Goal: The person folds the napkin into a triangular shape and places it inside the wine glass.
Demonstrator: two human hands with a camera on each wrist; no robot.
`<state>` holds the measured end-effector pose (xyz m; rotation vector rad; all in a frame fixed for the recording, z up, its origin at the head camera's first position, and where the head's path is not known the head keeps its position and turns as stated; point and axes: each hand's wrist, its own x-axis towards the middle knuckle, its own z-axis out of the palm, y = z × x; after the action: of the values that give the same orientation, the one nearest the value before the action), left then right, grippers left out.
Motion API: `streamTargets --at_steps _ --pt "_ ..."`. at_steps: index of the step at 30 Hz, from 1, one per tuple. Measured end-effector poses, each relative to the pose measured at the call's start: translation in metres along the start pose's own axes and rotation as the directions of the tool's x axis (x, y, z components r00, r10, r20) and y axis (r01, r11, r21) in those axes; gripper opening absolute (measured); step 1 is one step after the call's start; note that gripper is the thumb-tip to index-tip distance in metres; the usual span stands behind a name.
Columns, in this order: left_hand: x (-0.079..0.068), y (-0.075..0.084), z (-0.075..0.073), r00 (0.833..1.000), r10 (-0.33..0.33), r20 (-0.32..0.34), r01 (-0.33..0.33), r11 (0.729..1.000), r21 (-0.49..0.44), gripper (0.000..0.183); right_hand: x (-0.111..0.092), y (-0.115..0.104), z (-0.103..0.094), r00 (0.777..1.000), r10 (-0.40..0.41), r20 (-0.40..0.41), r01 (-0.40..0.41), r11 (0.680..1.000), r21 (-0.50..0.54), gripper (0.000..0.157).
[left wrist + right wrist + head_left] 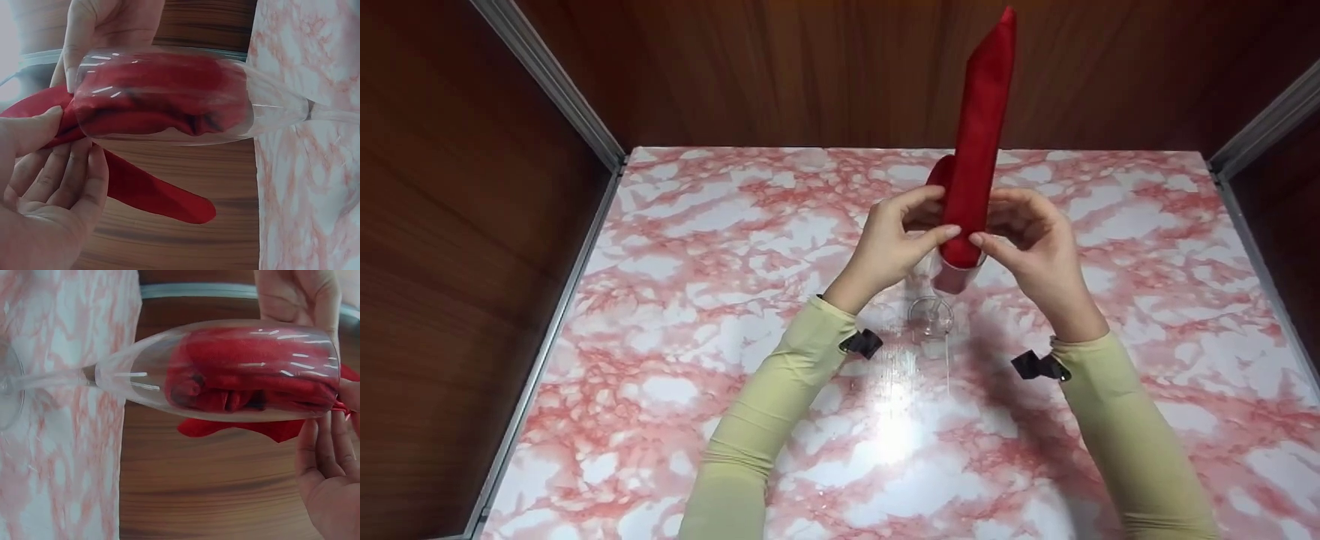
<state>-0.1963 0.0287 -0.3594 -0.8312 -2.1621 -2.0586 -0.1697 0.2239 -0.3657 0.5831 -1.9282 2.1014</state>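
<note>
A clear stemmed flute glass stands upright with a red satin napkin stuffed into its bowl. One folded strip of the napkin rises tall above the rim, and a shorter flap hangs outside the glass. At the rim, my left hand pinches the cloth from the left, thumb in front and fingers behind. From the other side my right hand does likewise, its thumb on the napkin's front edge close to the left thumb. The round glass foot rests on the table.
The table has a red and white marbled top. Dark wood panels enclose it at the back and sides, with metal corner strips. Small black clips sit at both sleeve cuffs.
</note>
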Motion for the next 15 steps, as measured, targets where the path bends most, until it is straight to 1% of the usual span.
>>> streamTargets --at_steps 6,7,10,11,13,15 --pt "0.001 -0.001 -0.003 0.998 -0.026 0.054 0.030 0.996 -0.086 0.041 0.002 0.002 -0.002 0.998 0.057 0.012 -0.058 0.995 0.082 0.035" --pt "0.000 0.003 -0.004 0.998 -0.024 0.066 0.030 0.995 -0.096 0.041 0.002 0.002 -0.003 0.997 0.071 0.018 -0.072 0.992 0.106 0.034" --pt "-0.003 0.018 -0.006 0.995 -0.032 0.094 0.043 0.992 -0.118 0.042 0.003 0.002 -0.003 0.996 0.089 0.021 -0.091 0.987 0.130 0.031" --pt "-0.005 0.023 -0.007 0.995 -0.034 0.097 0.046 0.990 -0.130 0.041 0.003 0.002 -0.003 0.995 0.095 0.021 -0.097 0.984 0.148 0.030" --pt "-0.007 0.033 -0.007 0.994 -0.058 0.093 0.073 0.984 -0.161 0.039 0.003 0.003 -0.003 0.995 0.098 0.013 -0.099 0.982 0.162 0.029" --pt "-0.005 0.032 -0.006 0.993 -0.085 0.085 0.100 0.977 -0.190 0.037 0.004 0.003 -0.003 0.995 0.096 0.004 -0.095 0.981 0.169 0.028"
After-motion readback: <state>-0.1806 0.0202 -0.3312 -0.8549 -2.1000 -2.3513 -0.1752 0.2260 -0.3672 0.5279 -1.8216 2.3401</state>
